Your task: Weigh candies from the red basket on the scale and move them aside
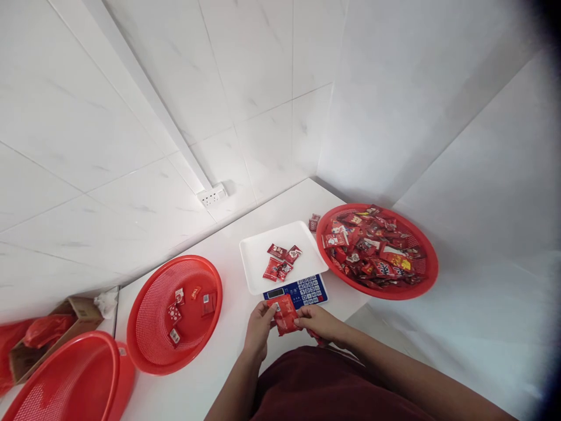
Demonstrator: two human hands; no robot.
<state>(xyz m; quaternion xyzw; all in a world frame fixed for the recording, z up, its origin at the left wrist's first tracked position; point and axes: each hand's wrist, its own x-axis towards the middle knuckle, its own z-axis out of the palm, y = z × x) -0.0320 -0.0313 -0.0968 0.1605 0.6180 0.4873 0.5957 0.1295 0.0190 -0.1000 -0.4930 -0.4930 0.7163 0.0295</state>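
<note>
Between my two hands is a red snack packet (286, 314), held up in front of the weighing scale's blue keypad (302, 291). My left hand (259, 327) pinches its left edge with the thumb on top. On the opposite edge, my right hand (322, 323) grips it too. Something red shows below the right hand's fingers, perhaps another packet, partly hidden. Just beyond, several small red packets (284, 261) lie on the scale's white tray (254, 257).
On the right stands a red basket (432, 275) heaped with red packets; a small packet (314, 222) lies beside it. To the left, a second red basket (146, 327) holds several packets. Another red basket (79, 374) and a cardboard box (87, 318) are farther left. A socket (212, 195) is on the wall.
</note>
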